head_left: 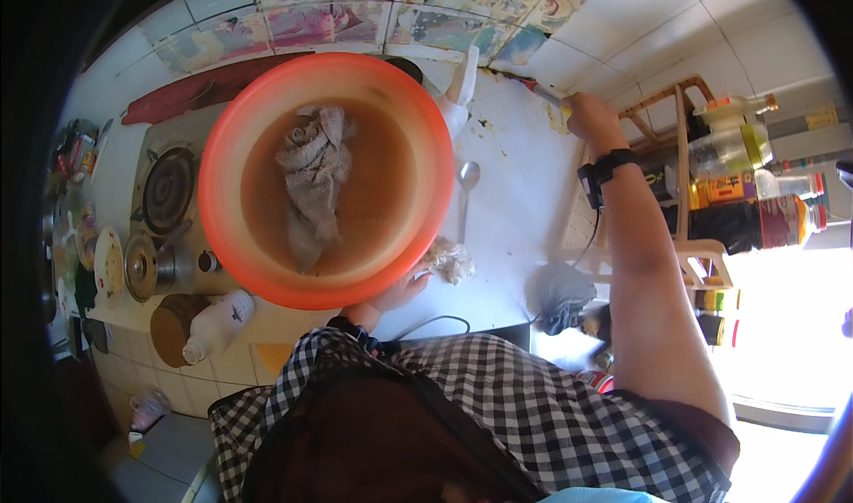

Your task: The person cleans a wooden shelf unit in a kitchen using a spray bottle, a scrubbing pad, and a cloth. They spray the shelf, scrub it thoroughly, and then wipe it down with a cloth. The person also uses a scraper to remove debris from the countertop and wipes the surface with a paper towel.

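A large orange-rimmed plastic basin (440, 223) holds murky brown water and a soaked grey cloth (316, 170). My left hand (396, 290) is at the basin's near edge, partly under it, beside a crumpled whitish scrubber or rag (451, 260); whether it grips anything is hidden. At the right back corner, my right hand (590, 120) is closed around the yellowish end of a slim tool (548, 95) with a metal section and a red part, its far tip against the base of the tiled wall. A metal spoon (469, 178) lies on the white counter (513, 216) between my hands.
Left stand a gas burner (168, 190), a lidded metal pot (141, 266), a plate (108, 266) and a white plastic bottle (223, 323). A white spray bottle (460, 96) is behind the basin. On the right, a rack (683, 163) holds bottles; a dark plastic bag (566, 300) lies near the counter's edge.
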{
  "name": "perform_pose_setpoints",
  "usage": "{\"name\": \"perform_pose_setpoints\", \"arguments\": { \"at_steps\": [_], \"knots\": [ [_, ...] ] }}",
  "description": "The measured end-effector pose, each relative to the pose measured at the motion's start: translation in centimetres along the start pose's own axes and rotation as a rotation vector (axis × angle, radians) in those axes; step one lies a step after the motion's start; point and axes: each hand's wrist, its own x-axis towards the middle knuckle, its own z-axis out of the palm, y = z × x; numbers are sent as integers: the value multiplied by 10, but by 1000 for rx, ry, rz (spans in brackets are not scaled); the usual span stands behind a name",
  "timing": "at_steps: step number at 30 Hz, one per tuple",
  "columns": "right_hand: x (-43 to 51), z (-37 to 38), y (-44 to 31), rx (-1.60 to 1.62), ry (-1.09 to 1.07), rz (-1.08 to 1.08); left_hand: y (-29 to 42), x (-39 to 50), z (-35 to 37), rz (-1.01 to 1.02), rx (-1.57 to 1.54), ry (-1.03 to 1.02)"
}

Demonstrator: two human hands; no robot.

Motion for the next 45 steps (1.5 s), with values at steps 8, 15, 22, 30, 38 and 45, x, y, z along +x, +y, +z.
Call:
{"name": "perform_pose_setpoints", "arguments": {
  "at_steps": [8, 15, 22, 30, 38, 45],
  "knots": [
    [-67, -3, 7, -75, -189, 115, 0, -3, 2, -91, -71, -19],
    [-71, 4, 18, 7, -175, 190, -2, -4, 8, -80, -68, -16],
    [-67, 9, 24, 48, -160, 286, 4, 1, 6, -110, -53, 8],
    [-76, 22, 23, 89, -226, 355, 6, -6, -3, -135, -84, 3],
    [-53, 28, 27, 124, -122, 290, 12, -5, -10, -130, -62, -16],
    [-81, 35, 11, 169, -111, 138, 11, -3, -16, -129, -49, -17]
  ]
}}
